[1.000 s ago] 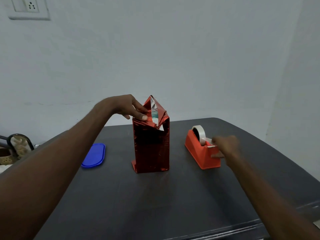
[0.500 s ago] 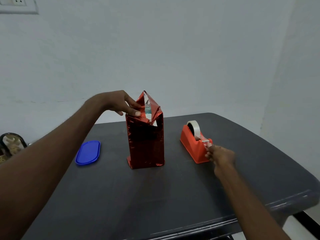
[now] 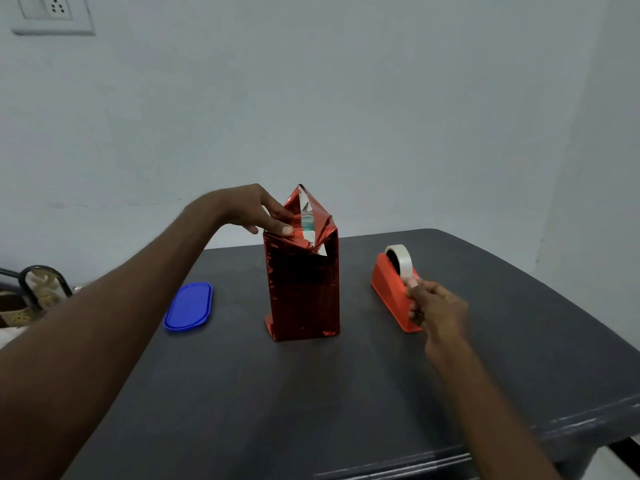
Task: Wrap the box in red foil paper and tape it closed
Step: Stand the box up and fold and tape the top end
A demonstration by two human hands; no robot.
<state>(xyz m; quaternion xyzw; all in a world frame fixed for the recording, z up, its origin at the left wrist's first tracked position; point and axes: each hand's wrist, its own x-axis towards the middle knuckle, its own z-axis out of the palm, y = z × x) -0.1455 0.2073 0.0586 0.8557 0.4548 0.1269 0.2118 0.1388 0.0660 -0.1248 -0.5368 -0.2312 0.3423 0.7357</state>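
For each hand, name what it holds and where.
Left hand pinches the red foil paper at a top fold; right hand pinches the tape by its free end.

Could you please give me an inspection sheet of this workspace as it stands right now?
Surface: dark grey table.
Job's things: box in red foil paper upright, top flaps unsealed; orange tape dispenser to its right, white tape roll on it.
Clutter: blue lid flat, left of the box.
Hands: left hand pinches the top fold; right hand pinches the tape end.
Cables: nothing seen.
Surroundings: pale wall, wall socket upper left; indistinct items at left edge.
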